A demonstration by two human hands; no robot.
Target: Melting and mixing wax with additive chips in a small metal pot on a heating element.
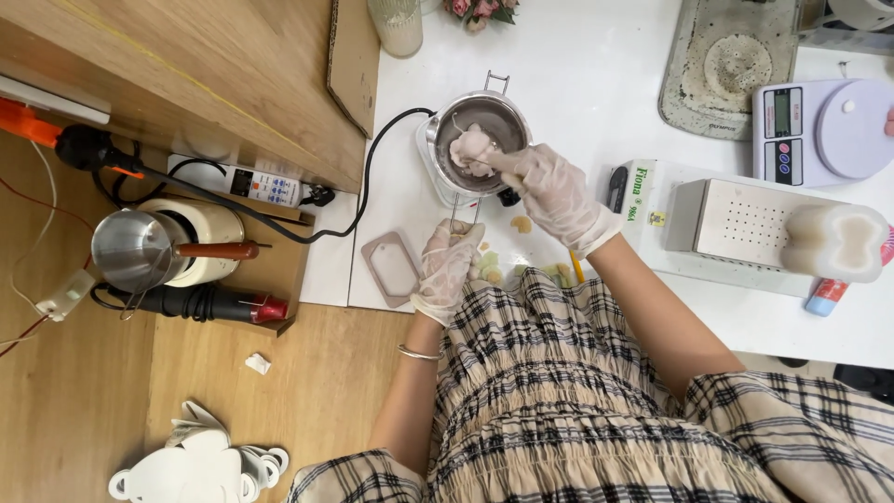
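Note:
A small steel pot (pixel 445 128) stands on a white base on the white table (pixel 577 84). My right hand (pixel 549 191), in a thin clear glove, reaches over the pot's rim and holds a pale pinkish lump (pixel 471 149) inside it. My left hand (pixel 447 265), also gloved, grips the pot's wire handle (pixel 463 216) near the table's front edge. Small pale green and beige pieces (pixel 492 268) lie on the table beside my left hand.
A digital scale (pixel 824 130) and a perforated metal box (pixel 731 224) with a white mould (pixel 836 242) sit at the right. A steel pitcher (pixel 140 250) and power strip (pixel 265 186) rest on the wooden side. A black cable (pixel 372 158) runs to the pot's base.

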